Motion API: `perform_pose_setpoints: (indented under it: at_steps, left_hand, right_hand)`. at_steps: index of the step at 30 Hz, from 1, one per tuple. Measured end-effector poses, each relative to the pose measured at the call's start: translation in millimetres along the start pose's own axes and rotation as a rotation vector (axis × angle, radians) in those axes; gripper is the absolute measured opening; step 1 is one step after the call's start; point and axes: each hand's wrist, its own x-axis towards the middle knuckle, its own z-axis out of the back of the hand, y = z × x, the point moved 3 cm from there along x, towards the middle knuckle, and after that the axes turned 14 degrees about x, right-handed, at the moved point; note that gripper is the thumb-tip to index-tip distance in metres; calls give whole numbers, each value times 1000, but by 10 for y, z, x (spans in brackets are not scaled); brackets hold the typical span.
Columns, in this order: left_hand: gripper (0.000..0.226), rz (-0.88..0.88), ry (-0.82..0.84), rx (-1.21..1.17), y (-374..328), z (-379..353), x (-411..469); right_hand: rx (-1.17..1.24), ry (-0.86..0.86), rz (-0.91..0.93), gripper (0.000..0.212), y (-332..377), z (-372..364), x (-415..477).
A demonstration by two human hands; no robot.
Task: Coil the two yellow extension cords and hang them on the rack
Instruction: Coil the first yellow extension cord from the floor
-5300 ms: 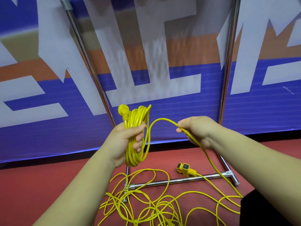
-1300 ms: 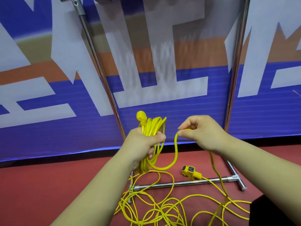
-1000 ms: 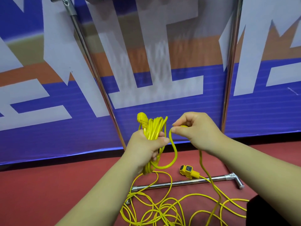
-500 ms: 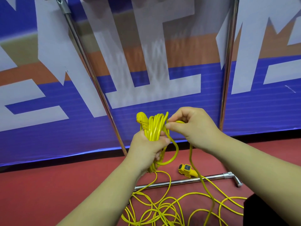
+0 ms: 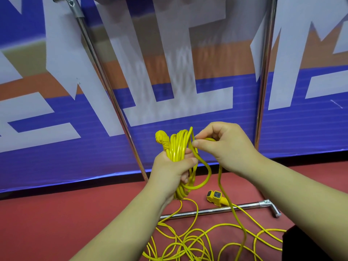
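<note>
Clenching the yellow coil [image 5: 177,146], your left grip [image 5: 169,172] holds it before the rack [image 5: 262,102]; your right grip [image 5: 226,147] pinches its loose strand [image 5: 219,178], the rest tangled on the floor [image 5: 56,223]. Banner lettering [image 5: 169,91]: unreadable.

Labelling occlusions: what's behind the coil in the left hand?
Behind the coil: blue banner up top, red floor at its lower loops. The rack pole passes just left of it; the left hand hides its foot.

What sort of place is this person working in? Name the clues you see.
Probably an indoor hall or event space rather than a home: a large printed banner covers the wall, the floor is red sports-style surfacing, and a chrome rack stands before it.
</note>
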Motion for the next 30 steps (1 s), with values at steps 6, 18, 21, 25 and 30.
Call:
perform_pose_setpoints:
  at_steps: [6,18,21,25,30]
  left_hand:
    - [20,-41,90,-7,-15,-52,-33]
    - [13,-54,-25,-101,-105,154,94]
    - [22,-57,-100,-182,-162,369,172]
    - [20,-51,-186,-248,-248,647,246]
    - [18,-62,-302,-360,-333,1039,303]
  right_hand:
    - [-45,-26,18,11,-67,26,31]
    - [33,156,-71,20,-91,130,66]
    - [104,236,-219,23,-155,183,70]
    - [113,331,-319,20,-294,119,58]
    - [60,399,-352,23,-406,112,59]
